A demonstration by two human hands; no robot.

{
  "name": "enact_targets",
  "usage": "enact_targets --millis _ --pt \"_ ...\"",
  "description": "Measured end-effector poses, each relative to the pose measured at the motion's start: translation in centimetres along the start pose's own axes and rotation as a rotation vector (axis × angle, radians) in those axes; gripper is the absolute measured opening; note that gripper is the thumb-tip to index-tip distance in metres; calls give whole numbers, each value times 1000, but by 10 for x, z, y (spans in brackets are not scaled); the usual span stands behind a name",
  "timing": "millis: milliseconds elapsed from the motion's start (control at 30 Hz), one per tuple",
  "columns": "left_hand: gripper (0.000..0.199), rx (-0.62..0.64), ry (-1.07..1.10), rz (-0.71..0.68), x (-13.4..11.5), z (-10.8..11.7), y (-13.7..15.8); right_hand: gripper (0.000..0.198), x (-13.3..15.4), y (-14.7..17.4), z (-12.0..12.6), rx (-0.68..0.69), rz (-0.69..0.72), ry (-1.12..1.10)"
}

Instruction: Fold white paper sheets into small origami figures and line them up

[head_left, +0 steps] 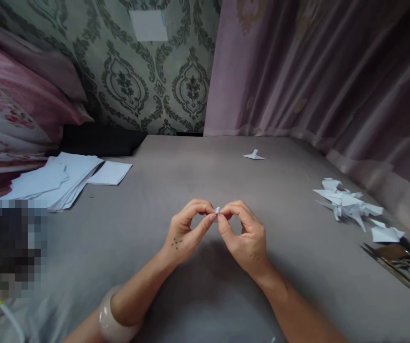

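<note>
Just below the frame's centre, the left hand (189,232) and right hand (247,236) pinch a tiny folded white paper (217,210) between thumbs and fingertips, seemingly for fine control, while paper figures (350,204) lie at right, perhaps set aside.

paper piece (217,210) — mostly hidden by fingertips (211,217), folds too small to tell; patch (6,243) at left pixelated — both forearms (294,300) cut off below.

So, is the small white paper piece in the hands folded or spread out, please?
Apparently folded: the small white paper piece shows as a compact bit between the left hand and right hand; individual creases are indistinct.
</note>
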State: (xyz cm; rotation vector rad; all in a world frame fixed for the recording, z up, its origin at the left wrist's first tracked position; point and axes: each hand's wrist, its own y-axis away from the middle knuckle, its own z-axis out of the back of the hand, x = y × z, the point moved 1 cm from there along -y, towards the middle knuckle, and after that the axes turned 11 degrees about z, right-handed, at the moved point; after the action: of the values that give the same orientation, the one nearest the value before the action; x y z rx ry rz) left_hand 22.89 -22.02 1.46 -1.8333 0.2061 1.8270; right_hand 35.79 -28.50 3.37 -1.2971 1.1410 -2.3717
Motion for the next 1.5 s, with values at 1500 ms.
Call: enact_targets --millis 1500 --pt "24 -51 400 666 20 3 -13 22 -31 11 -18 194 -715 -474"
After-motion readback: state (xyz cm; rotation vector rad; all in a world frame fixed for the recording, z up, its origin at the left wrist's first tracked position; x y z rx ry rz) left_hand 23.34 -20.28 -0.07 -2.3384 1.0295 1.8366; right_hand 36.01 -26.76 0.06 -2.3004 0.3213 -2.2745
